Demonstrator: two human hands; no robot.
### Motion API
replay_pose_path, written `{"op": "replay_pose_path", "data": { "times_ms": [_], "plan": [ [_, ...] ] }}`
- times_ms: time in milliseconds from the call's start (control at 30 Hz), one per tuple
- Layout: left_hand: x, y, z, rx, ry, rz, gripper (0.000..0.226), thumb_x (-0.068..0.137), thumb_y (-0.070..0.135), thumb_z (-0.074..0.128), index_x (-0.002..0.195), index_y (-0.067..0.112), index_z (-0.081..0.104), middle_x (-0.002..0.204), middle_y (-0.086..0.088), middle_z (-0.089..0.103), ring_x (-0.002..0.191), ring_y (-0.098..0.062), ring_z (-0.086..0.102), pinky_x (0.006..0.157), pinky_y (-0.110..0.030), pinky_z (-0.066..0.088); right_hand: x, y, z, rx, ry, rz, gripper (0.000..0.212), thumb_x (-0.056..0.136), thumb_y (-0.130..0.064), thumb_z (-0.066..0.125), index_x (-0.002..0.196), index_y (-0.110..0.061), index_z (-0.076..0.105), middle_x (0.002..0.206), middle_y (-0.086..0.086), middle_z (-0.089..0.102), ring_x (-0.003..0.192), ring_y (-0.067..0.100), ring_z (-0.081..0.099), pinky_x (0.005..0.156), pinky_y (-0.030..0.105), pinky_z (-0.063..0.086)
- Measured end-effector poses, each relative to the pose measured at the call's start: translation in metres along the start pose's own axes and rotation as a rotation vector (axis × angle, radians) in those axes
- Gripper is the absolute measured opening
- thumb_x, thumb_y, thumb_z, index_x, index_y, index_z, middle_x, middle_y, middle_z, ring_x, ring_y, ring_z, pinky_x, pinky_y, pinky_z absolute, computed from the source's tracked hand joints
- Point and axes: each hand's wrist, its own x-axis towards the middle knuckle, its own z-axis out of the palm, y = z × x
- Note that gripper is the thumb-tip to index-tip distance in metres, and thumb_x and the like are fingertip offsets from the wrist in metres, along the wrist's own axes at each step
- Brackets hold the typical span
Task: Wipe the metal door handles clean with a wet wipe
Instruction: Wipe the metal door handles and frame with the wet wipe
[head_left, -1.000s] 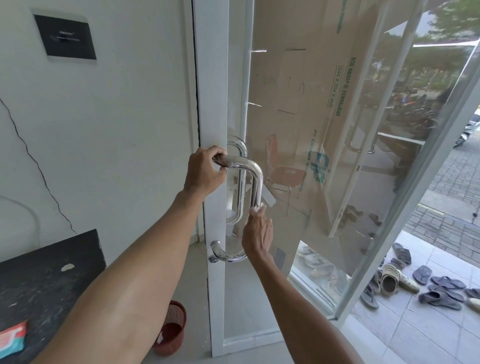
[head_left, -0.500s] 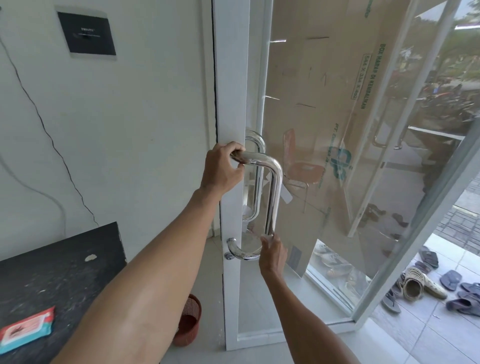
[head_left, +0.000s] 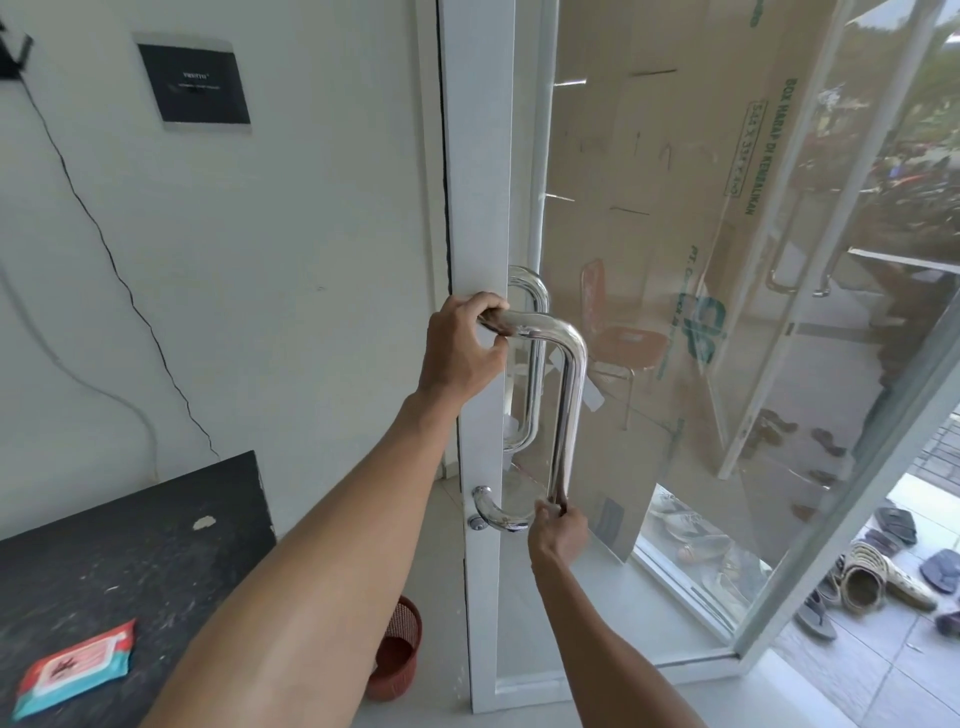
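Observation:
A polished metal door handle (head_left: 571, 395) curves out from the white frame of a glass door (head_left: 480, 182). My left hand (head_left: 462, 353) grips its upper horizontal end close to the frame. My right hand (head_left: 558, 530) is wrapped round the bottom of the vertical bar, where it bends back toward the door. No wet wipe shows in that hand; my fingers hide whatever is inside. A second matching handle (head_left: 535, 364) sits on the other side of the glass, untouched.
A pack of wet wipes (head_left: 75, 667) lies on the black table (head_left: 130, 545) at the lower left. A red mesh basket (head_left: 397, 649) stands on the floor by the door frame. Cardboard (head_left: 649, 208) leans behind the glass. Several sandals (head_left: 872, 577) lie outside at the right.
My right hand has slid down the vertical bar from its middle to the bottom bend. My left hand has kept its grip at the top.

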Motion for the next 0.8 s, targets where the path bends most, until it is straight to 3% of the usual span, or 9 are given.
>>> {"op": "replay_pose_path", "data": {
  "times_ms": [133,233,300,433,633,700,800],
  "plan": [
    [-0.004,0.003,0.001,-0.012,0.007,0.003,0.037,0.067,0.01,0.069,0.104,0.018,0.07,0.1,0.007,0.072,0.095,-0.012,0.06,0.086,-0.014,0.038,-0.005,-0.02,-0.023,-0.049,-0.002,-0.243,0.006,0.082,-0.004,0.067,0.086,-0.007,0.064,0.076,0.012,0.065,0.073,0.028,0.055,0.064,0.029,0.035],
    [-0.003,0.005,0.0,-0.017,0.013,-0.007,0.035,0.068,0.011,0.069,0.102,0.018,0.07,0.099,0.006,0.072,0.094,-0.013,0.06,0.084,-0.013,0.037,-0.007,-0.047,-0.038,-0.035,-0.03,-0.419,0.017,0.08,-0.01,0.072,0.076,-0.013,0.055,0.06,0.0,0.055,0.059,0.022,0.047,0.054,0.029,0.033],
    [-0.003,0.006,-0.002,-0.017,0.004,-0.01,0.034,0.069,0.012,0.069,0.103,0.018,0.07,0.099,0.005,0.071,0.094,-0.014,0.06,0.084,-0.012,0.036,-0.008,-0.072,-0.047,-0.011,-0.046,-0.507,0.016,0.079,-0.014,0.072,0.076,-0.015,0.057,0.058,-0.006,0.053,0.053,0.012,0.044,0.049,0.017,0.033],
    [-0.002,0.009,-0.004,-0.016,-0.001,-0.018,0.036,0.07,0.008,0.07,0.105,0.015,0.071,0.101,0.001,0.071,0.095,-0.014,0.061,0.085,-0.009,0.035,-0.007,-0.132,-0.062,0.024,-0.046,-0.653,0.019,0.077,-0.017,0.074,0.07,-0.013,0.057,0.055,-0.009,0.044,0.05,0.005,0.032,0.046,0.016,0.029],
    [0.0,0.008,-0.004,-0.003,-0.02,-0.017,0.036,0.07,0.007,0.071,0.105,0.014,0.071,0.101,0.0,0.071,0.096,-0.015,0.061,0.085,-0.012,0.037,-0.005,-0.174,-0.071,-0.024,-0.027,-0.728,0.018,0.078,-0.024,0.077,0.075,-0.012,0.064,0.058,-0.008,0.053,0.054,0.01,0.042,0.055,0.027,0.036],
    [0.0,0.006,-0.003,0.004,-0.026,-0.006,0.035,0.07,0.007,0.071,0.104,0.015,0.071,0.101,0.001,0.072,0.096,-0.016,0.061,0.085,-0.013,0.038,-0.008,-0.189,-0.072,-0.031,-0.05,-0.784,0.01,0.079,-0.019,0.076,0.087,-0.015,0.071,0.071,-0.008,0.065,0.065,0.012,0.054,0.065,0.029,0.045],
    [0.003,0.003,-0.002,0.008,-0.032,0.009,0.035,0.07,0.006,0.07,0.104,0.016,0.071,0.1,0.002,0.072,0.096,-0.017,0.062,0.087,-0.02,0.045,-0.008,-0.206,-0.075,-0.115,-0.117,-0.873,0.022,0.081,-0.009,0.073,0.103,-0.014,0.071,0.088,-0.006,0.072,0.082,0.015,0.062,0.077,0.026,0.046]
  ]
}}
